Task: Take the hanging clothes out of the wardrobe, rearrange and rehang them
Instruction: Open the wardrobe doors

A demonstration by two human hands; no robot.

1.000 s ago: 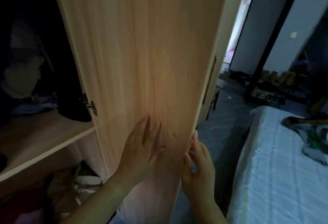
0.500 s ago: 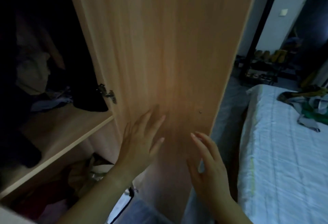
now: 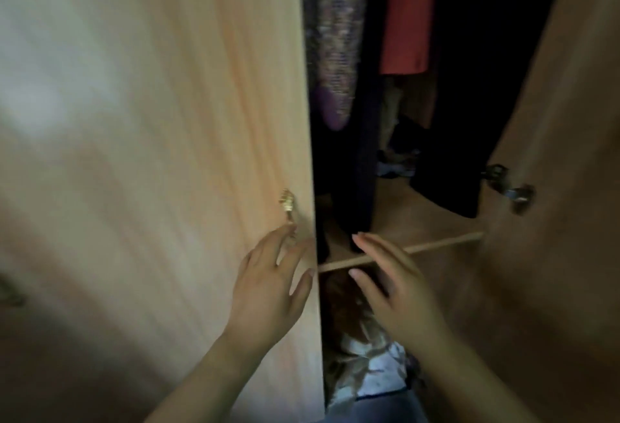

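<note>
Left hand (image 3: 268, 288): fingers spread, flat on left wardrobe door (image 3: 167, 154), fingertip just under gold knob (image 3: 287, 203). Right hand (image 3: 399, 291): fingers straight, slightly apart, holding nothing, in front of shelf edge (image 3: 443, 245) in door gap; contact unclear through blur. Hanging inside: purple knit (image 3: 335, 36), red garment (image 3: 407, 13), dark garment (image 3: 469, 87) beside right door (image 3: 570, 120).

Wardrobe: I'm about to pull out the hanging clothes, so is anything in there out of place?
Yes: below the shelf, a crumpled heap of fabric lies loose rather than hung. Above, the hanging clothes look straight.
</note>
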